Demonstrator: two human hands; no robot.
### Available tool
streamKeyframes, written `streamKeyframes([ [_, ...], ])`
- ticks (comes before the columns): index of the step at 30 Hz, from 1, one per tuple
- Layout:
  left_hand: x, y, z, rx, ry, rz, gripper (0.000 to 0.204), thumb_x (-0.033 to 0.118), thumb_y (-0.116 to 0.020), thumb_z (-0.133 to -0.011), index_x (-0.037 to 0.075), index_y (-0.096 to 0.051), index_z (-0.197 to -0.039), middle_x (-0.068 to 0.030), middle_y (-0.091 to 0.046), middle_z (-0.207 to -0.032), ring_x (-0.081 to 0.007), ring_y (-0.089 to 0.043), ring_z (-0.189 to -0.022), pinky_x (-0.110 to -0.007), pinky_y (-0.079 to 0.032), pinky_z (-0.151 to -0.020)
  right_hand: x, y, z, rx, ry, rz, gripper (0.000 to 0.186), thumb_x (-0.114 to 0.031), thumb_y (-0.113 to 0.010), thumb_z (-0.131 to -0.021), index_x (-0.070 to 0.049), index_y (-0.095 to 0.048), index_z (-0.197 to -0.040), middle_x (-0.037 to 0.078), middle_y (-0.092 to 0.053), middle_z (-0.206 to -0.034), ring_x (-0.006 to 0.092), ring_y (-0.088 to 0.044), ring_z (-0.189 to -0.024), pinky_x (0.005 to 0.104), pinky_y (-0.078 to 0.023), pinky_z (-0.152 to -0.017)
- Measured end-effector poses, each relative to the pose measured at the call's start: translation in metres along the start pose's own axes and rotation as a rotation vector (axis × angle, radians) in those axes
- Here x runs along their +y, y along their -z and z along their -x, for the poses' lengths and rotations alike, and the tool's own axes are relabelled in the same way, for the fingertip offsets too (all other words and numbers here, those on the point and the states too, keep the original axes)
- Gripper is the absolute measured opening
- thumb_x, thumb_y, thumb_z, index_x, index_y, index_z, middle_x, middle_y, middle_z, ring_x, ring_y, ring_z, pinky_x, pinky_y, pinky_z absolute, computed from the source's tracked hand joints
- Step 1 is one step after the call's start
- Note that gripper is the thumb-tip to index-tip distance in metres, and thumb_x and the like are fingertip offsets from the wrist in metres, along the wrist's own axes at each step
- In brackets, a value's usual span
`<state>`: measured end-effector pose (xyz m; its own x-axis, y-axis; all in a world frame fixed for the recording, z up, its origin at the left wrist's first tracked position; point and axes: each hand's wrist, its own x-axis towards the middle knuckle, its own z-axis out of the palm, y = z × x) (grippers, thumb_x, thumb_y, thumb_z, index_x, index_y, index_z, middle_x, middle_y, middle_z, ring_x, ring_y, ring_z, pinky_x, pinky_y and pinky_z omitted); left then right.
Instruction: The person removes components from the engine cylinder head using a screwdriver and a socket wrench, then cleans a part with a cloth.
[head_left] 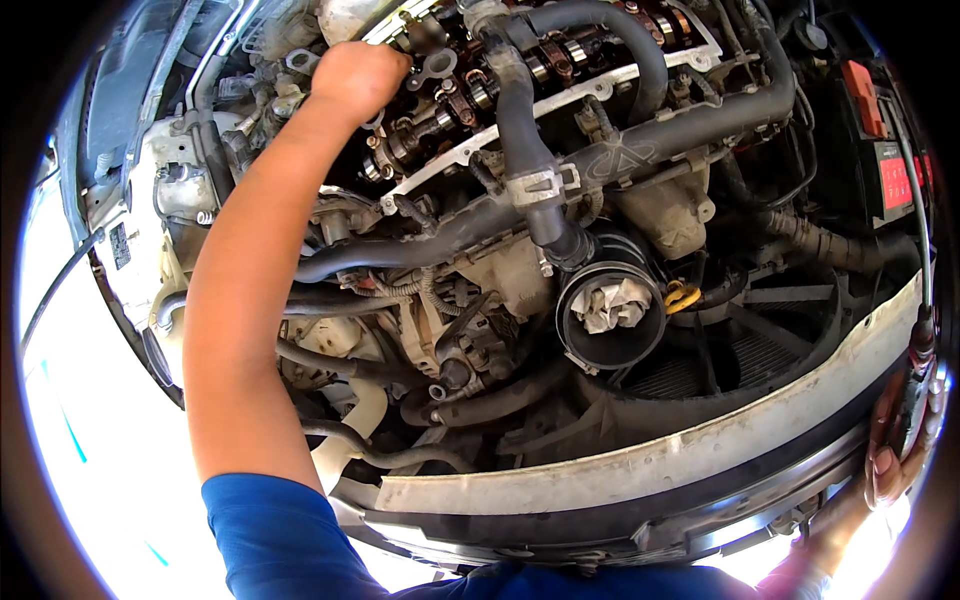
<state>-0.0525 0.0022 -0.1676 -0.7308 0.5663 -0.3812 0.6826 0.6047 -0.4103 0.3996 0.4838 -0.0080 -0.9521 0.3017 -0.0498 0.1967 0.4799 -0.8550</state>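
My left hand reaches over the left end of the open cylinder head, its fingers curled down and closed. What they grip, if anything, is hidden under the hand. Right beside the fingers is a grey metal ring, near the exposed camshaft with its brownish, oily caps. My right hand is at the far right rim by the car's front edge. Its fingers are wrapped round a dark, shiny object that the picture's edge blurs. A thin rod or cable rises above that hand.
A thick black hose crosses the engine to an open round intake duct stuffed with crumpled paper. A yellow loop is beside it. The radiator fan lies behind the pale front crossmember. A battery stands far right.
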Motion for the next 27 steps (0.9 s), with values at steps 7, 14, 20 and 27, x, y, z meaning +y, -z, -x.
streamKeyframes([
  [7,-0.004,-0.005,-0.003,0.013,-0.051,-0.084,0.034,0.014,-0.051,-0.092,0.024,-0.071,-0.118,-0.0122,-0.074,-0.094,-0.0322,-0.071,-0.087,-0.046,-0.056,-0.074,-0.003,0.000,-0.001,0.018,-0.010,0.057,0.079,-0.055,-0.077,-0.073,0.002,-0.047,-0.120,0.010,-0.050,-0.095,0.0060,-0.037,-0.059,0.0188,-0.022,-0.049],
  [14,0.008,0.005,-0.005,-0.067,0.032,-0.053,0.033,0.013,-0.054,-0.089,0.020,-0.070,-0.117,-0.0141,-0.073,-0.097,-0.0348,-0.070,-0.093,-0.047,-0.056,-0.079,-0.006,0.001,0.003,0.017,-0.037,0.078,0.075,-0.057,-0.079,-0.068,0.001,-0.049,-0.107,0.008,-0.049,-0.089,0.0054,-0.035,-0.053,0.0179,-0.021,-0.046],
  [20,-0.008,0.015,0.002,-0.021,-0.135,-0.025,0.034,0.014,-0.065,-0.085,0.020,-0.071,-0.118,-0.0145,-0.073,-0.096,-0.0349,-0.070,-0.092,-0.047,-0.056,-0.079,-0.006,-0.003,0.020,0.064,-0.053,0.057,0.076,-0.056,-0.080,-0.068,0.001,-0.049,-0.107,0.008,-0.049,-0.089,0.0056,-0.036,-0.054,0.0180,-0.021,-0.047],
  [27,-0.026,0.004,0.001,0.071,-0.256,-0.009,0.036,0.015,-0.073,-0.082,0.020,-0.072,-0.118,-0.0152,-0.072,-0.093,-0.0365,-0.068,-0.089,-0.047,-0.055,-0.077,-0.008,-0.016,0.033,0.102,-0.114,0.041,0.076,-0.056,-0.080,-0.067,0.001,-0.049,-0.108,0.008,-0.050,-0.090,0.0058,-0.037,-0.055,0.0181,-0.022,-0.048],
])
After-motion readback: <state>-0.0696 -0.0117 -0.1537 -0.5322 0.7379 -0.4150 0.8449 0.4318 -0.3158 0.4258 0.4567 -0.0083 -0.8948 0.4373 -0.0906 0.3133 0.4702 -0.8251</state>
